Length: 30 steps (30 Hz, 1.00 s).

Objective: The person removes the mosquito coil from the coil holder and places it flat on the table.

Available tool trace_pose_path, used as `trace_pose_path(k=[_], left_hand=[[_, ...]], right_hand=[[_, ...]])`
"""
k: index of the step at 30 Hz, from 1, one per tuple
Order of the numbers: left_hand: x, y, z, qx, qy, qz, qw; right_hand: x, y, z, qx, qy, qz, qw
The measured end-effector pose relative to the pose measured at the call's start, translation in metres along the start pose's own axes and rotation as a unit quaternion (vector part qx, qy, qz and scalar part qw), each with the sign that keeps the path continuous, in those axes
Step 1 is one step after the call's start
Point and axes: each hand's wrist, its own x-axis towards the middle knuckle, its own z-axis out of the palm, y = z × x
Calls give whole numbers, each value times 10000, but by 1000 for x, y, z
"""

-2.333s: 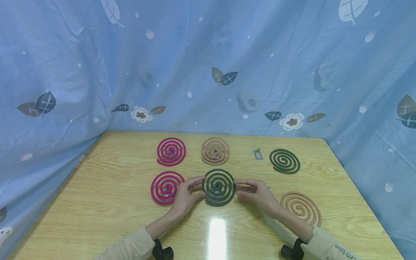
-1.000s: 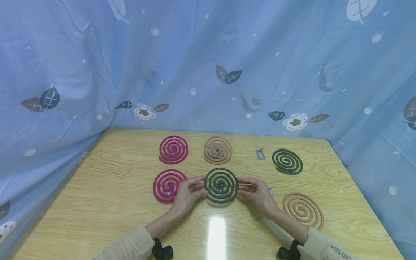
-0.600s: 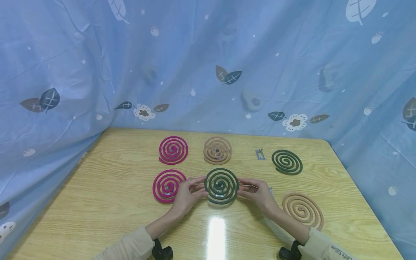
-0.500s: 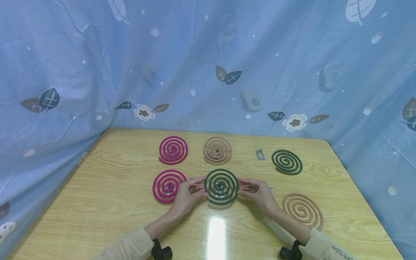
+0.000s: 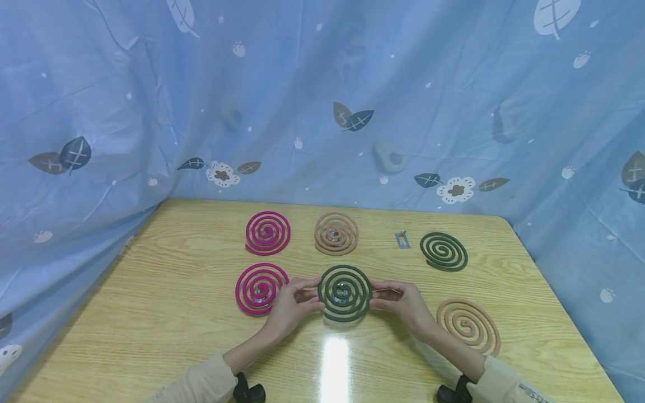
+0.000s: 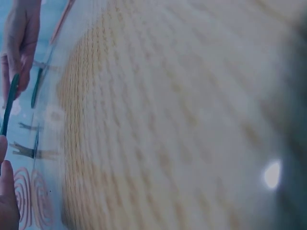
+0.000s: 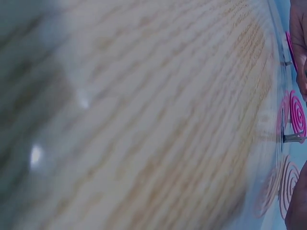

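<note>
W/ pink coil just L of green coil, pinching latter's L rim w/ fingers of L hand; holding it betw. hands, slightly lower in head view vs 1 s ago; pinching R rim w/ R hand.

The left hand and right hand hold an edge-on green coil above a wood-grained table

Indoor wkspace, type unclear, wooden tbl, blue leaf-print bkgd curtain
</note>
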Motion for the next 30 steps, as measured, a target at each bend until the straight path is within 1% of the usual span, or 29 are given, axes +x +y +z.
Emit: trace_pose_path(k=[6,12,19,26,30], left_hand=[[0,-1,2,92,-1,11,10000],[-1,0,5,73,-17,36,10000],[-1,2,9,133,-40,18,9999],[-1,7,13,-97,-105,31,9999],[0,7,16,-143,-103,-55,9998]], right_hand=[[-2,0,-1,-11,20,-85,10000],[-6,1,-3,38,100,-23,9999],[-9,3,-8,154,43,-15,9999],[-12,4,-11,245,163,97,9995],[-14,5,-13,236,200,91,9995]])
